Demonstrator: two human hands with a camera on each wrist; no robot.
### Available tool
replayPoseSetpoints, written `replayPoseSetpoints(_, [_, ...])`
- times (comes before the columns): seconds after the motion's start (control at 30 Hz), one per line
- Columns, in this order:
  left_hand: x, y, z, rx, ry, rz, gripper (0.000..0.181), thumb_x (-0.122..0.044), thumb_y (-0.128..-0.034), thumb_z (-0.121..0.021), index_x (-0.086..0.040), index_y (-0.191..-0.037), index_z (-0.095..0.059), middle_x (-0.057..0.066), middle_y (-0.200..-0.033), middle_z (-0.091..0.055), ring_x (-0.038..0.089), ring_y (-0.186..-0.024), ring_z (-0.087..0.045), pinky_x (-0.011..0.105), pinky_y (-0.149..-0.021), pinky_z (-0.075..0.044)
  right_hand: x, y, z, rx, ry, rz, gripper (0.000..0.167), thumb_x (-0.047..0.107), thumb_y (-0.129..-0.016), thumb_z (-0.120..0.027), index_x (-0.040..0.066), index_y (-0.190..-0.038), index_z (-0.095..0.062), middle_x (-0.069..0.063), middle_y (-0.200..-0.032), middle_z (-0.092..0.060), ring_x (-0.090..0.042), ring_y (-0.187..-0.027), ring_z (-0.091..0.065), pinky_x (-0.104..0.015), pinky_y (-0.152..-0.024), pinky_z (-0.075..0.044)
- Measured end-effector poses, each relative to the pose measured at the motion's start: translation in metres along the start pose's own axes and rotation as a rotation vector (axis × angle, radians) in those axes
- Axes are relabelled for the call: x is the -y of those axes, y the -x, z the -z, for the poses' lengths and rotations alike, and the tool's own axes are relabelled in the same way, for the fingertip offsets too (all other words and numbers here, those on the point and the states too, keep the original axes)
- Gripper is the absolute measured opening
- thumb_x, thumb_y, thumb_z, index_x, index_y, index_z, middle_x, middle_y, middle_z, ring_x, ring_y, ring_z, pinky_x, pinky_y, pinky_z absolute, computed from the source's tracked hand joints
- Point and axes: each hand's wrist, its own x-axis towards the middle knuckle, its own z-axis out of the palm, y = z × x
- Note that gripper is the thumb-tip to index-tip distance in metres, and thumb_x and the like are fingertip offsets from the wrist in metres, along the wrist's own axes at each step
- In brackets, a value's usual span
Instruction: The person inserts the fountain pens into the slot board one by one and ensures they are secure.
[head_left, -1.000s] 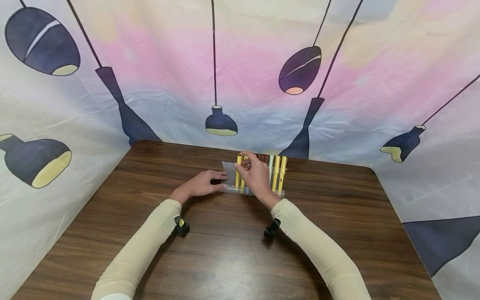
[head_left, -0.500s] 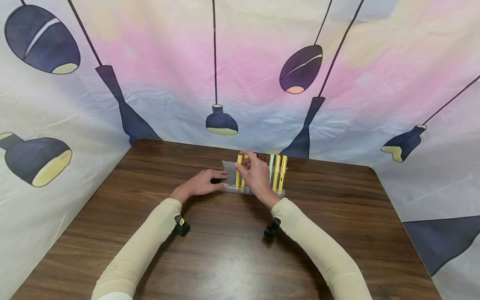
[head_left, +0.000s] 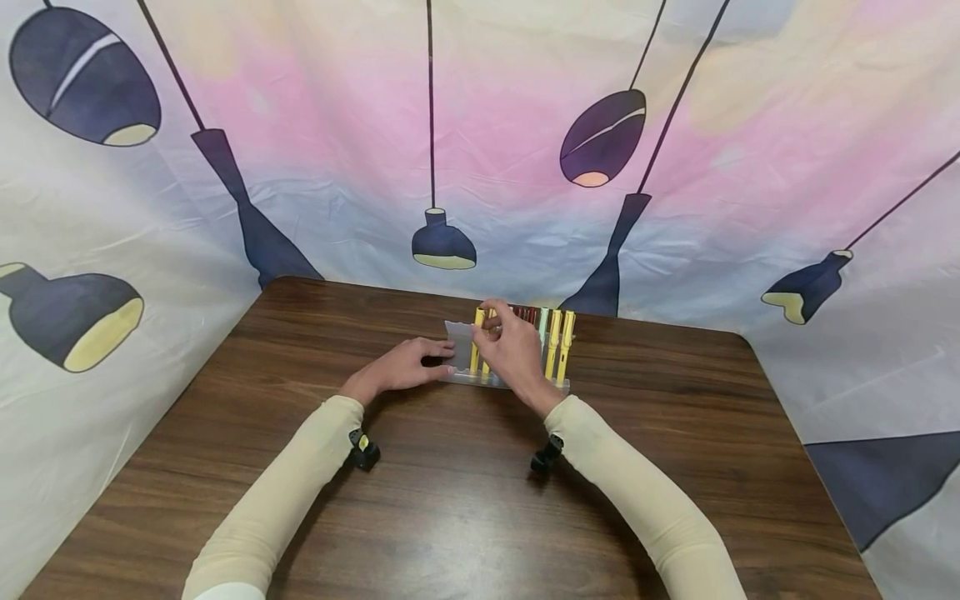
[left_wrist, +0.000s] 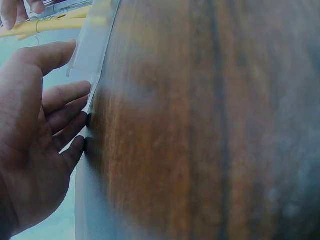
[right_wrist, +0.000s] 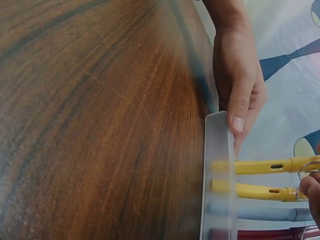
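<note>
A clear plastic pen stand (head_left: 462,357) holds a row of upright pens at the far side of the table. My left hand (head_left: 405,367) rests against its left end, fingers fairly straight; the thumb (right_wrist: 238,123) touches the end in the right wrist view. My right hand (head_left: 516,350) pinches the leftmost yellow pen (right_wrist: 265,166) near its clip, with the fingertips partly out of frame. Beside it stands another yellow pen (right_wrist: 255,191), then a grey pen (right_wrist: 272,214) and a dark red pen (right_wrist: 265,234). The right hand hides the middle of the row in the head view.
Right of the hand stand a pale green pen (head_left: 542,325) and two yellow pens (head_left: 553,343). The brown wooden table (head_left: 465,500) stretches toward me. A cloth backdrop (head_left: 337,150) with printed lamps hangs close behind the table's far edge.
</note>
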Motion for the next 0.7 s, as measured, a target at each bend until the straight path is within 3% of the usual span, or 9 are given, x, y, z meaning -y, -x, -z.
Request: replayPoseSetpoints(0.7, [0.0009,-0.0017,-0.0002,-0.004,-0.019,0.008,0.059,-0.049,-0.1019,-0.058,-0.009,-0.145,-0.059,0.008,-0.158,-0.046,0.033,-0.148,-0.039,0.055,-0.118,-0.033,-0.0001,-0.0051,0.0012,0.006,0.048,-0.024,0.036,0.027,-0.096,-0.075,0.014,-0.129,-0.067,-0.001,-0.088,-0.077,-0.012,-0.070,-0.072,-0.032,-0.062,-0.059])
